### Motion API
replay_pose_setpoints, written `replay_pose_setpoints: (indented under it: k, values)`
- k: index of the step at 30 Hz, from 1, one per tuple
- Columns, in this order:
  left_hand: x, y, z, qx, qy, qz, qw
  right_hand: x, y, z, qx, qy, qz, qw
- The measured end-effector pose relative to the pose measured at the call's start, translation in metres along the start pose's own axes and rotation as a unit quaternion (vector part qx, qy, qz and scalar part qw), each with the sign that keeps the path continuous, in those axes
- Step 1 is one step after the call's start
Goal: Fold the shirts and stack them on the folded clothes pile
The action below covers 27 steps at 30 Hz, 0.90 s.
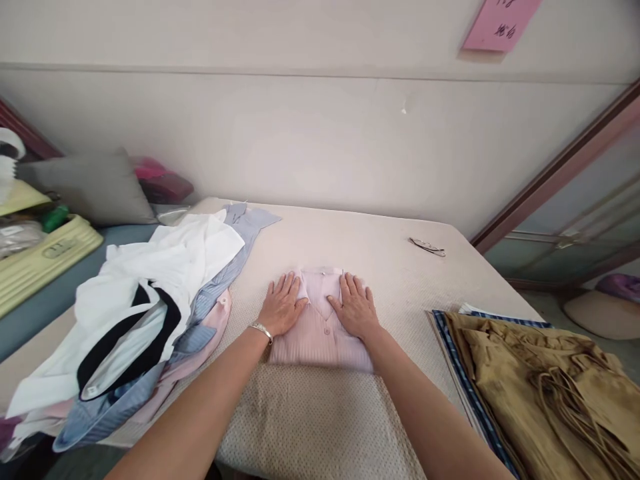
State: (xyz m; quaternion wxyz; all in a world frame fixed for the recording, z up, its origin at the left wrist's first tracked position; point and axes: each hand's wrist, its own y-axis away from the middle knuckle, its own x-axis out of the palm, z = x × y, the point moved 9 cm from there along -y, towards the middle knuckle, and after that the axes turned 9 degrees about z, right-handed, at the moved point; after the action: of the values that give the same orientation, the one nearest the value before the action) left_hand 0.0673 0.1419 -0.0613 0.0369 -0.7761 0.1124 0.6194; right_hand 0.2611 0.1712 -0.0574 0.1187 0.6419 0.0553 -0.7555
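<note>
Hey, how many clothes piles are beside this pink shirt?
2: a loose heap to the left of the pink shirt, and a brown-topped stack to its right.

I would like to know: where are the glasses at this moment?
In the head view, the glasses lie on the table, right of centre, beyond and to the right of the right hand, towards the wall.

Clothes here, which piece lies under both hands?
The folded pale pink garment, under left hand and right hand; the white garment heaped at left and brown garment stacked at right lie under neither.
</note>
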Motion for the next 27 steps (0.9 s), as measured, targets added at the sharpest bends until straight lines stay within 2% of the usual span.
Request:
replay_pose_setpoints:
  k: [2,5,7,10,12,14,16,18,20,23,25,27]
  values:
    - [0.000,-0.001,0.003,-0.006,-0.017,0.020,1.000,0.007,-0.006,-0.001,0.003,-0.002,0.010,1.000]
    - [-0.016,0.002,0.003,-0.024,-0.005,0.022,0.999,0.001,-0.006,-0.007,0.016,-0.029,0.073,0.997]
    - [-0.032,0.009,-0.004,-0.042,0.014,-0.008,0.999,-0.014,0.007,-0.010,0.017,-0.051,0.105,0.993]
    - [-0.043,0.033,-0.028,-0.036,0.038,-0.069,0.996,-0.042,0.047,-0.006,-0.013,-0.045,0.067,0.997]
    - [-0.034,0.053,-0.050,0.002,0.045,-0.090,0.995,-0.043,0.080,0.002,-0.048,-0.024,0.041,0.998]
    - [-0.015,0.071,-0.070,0.050,0.045,-0.085,0.994,-0.028,0.107,0.012,-0.083,-0.004,0.033,0.996]
    - [0.004,0.084,-0.081,0.078,0.039,-0.074,0.993,-0.007,0.123,0.017,-0.099,0.006,0.035,0.994]
    - [0.014,0.090,-0.083,0.082,0.033,-0.069,0.994,0.011,0.127,0.016,-0.093,0.005,0.048,0.994]
    - [0.014,0.090,-0.083,0.087,0.034,-0.065,0.993,0.017,0.125,0.013,-0.085,-0.003,0.062,0.994]
    - [-0.006,0.082,-0.072,0.085,0.066,-0.072,0.992,0.003,0.120,0.011,-0.105,-0.030,0.058,0.992]
    - [-0.029,0.075,-0.043,0.008,0.110,-0.110,0.988,-0.019,0.116,0.001,-0.082,-0.067,0.020,0.994]
    - [-0.043,0.073,-0.002,-0.127,0.169,-0.133,0.968,-0.037,0.109,-0.024,0.019,-0.119,-0.019,0.993]
